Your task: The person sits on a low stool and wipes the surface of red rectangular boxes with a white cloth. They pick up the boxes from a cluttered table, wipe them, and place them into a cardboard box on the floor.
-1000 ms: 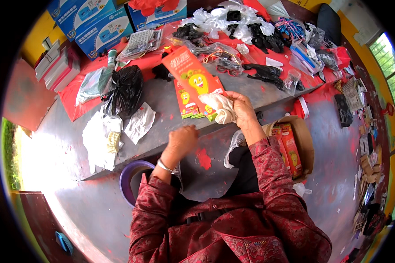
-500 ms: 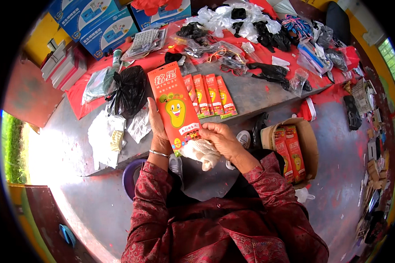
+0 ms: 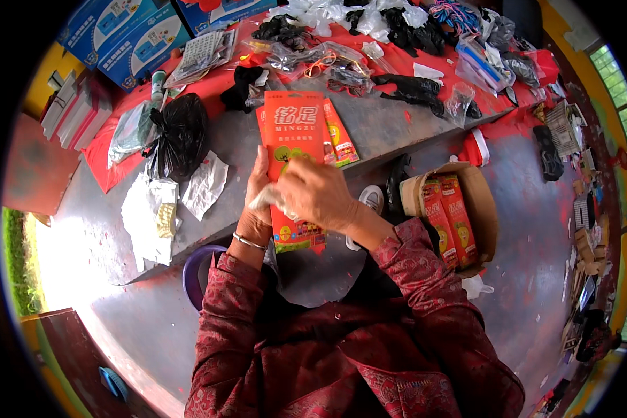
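Upright in front of me is a flat red packet with a hang slot at its top and a cartoon fruit picture, partly covered now. My left hand, a metal bangle on its wrist, grips the packet along its left edge. Across the packet's front lies my right hand, slightly blurred, its fingers curled round a whitish cloth. Only a bit of that cloth shows beside the fingers. Behind the held packet, more red packets lie on the grey table, mostly hidden by it.
An open cardboard box with similar red packets stands at right. A black plastic bag and crumpled white paper lie at left. Below the table edge is a purple basin. Plastic bags and blue cartons fill the far side.
My right hand has moved up and left across the packet's front with the cloth, from its lower right corner. The packet now stands straighter, covering more of the packets behind.
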Action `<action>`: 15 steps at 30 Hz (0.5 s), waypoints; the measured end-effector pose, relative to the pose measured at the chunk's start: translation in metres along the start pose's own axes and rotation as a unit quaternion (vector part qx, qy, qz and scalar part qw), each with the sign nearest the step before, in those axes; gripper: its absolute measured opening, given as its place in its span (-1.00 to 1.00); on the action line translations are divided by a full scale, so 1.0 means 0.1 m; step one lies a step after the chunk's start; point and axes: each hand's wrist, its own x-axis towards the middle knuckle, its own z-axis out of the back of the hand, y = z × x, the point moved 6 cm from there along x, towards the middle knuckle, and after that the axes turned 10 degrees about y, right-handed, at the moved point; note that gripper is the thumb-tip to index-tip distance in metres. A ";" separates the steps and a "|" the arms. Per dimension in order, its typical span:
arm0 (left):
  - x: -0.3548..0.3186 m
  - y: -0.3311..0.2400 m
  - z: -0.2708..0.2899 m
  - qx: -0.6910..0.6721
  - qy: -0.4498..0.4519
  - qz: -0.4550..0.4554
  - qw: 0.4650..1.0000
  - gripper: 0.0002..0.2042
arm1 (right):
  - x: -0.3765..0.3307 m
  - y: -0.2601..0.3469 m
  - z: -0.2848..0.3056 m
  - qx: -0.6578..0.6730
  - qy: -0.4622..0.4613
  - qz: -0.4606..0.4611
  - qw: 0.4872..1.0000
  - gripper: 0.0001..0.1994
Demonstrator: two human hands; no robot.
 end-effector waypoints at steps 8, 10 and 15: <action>-0.15 0.48 -0.31 -0.037 0.038 0.179 0.982 -0.21 | 0.01 -0.99 0.49 -0.161 -0.176 -0.248 0.939 -0.94; -0.16 0.53 -0.36 -0.056 0.048 0.187 0.980 -0.20 | -0.10 -1.10 0.60 -0.176 -0.217 -0.272 0.921 -0.94; -0.22 0.55 -0.14 -0.073 0.026 0.171 0.982 -0.26 | 0.06 -0.64 0.54 -0.078 -0.193 -0.184 0.961 -0.92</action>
